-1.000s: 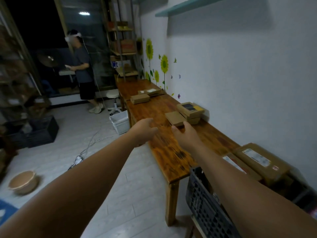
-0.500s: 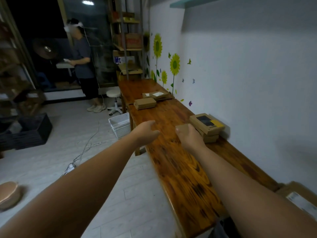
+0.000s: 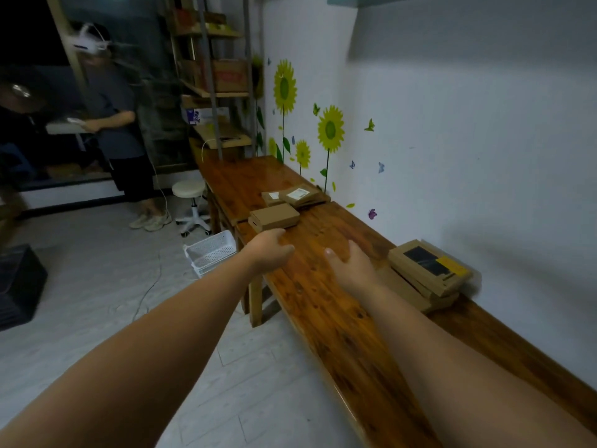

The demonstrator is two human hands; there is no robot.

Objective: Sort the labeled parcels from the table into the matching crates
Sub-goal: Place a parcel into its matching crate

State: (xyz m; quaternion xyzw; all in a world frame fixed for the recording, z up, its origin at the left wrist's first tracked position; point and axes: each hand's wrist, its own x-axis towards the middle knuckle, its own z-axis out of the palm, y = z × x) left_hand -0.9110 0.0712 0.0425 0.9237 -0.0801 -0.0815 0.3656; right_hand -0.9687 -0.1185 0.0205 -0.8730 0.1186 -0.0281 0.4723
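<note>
A: Your wooden table (image 3: 339, 321) runs along the wall, with a parcel stack (image 3: 429, 270) against the wall near your right hand (image 3: 350, 268).
B: A plain parcel (image 3: 274, 216) lies just beyond your left hand (image 3: 269, 250), with two labelled parcels (image 3: 295, 195) behind it.
A: Your left hand's fingers curl loosely and your right hand's lie relaxed. Both hold nothing.

A plain brown box (image 3: 274, 218) lies flat near the front edge of the table (image 3: 323, 305). Just behind it, two flat parcels (image 3: 298, 195) with white labels overlap. By the wall, a black-and-yellow printed box (image 3: 429, 266) tops a stack of cartons (image 3: 410, 291). A white crate (image 3: 213, 252) stands on the floor beside the table, and a black crate (image 3: 16, 286) stands well apart from it.
</note>
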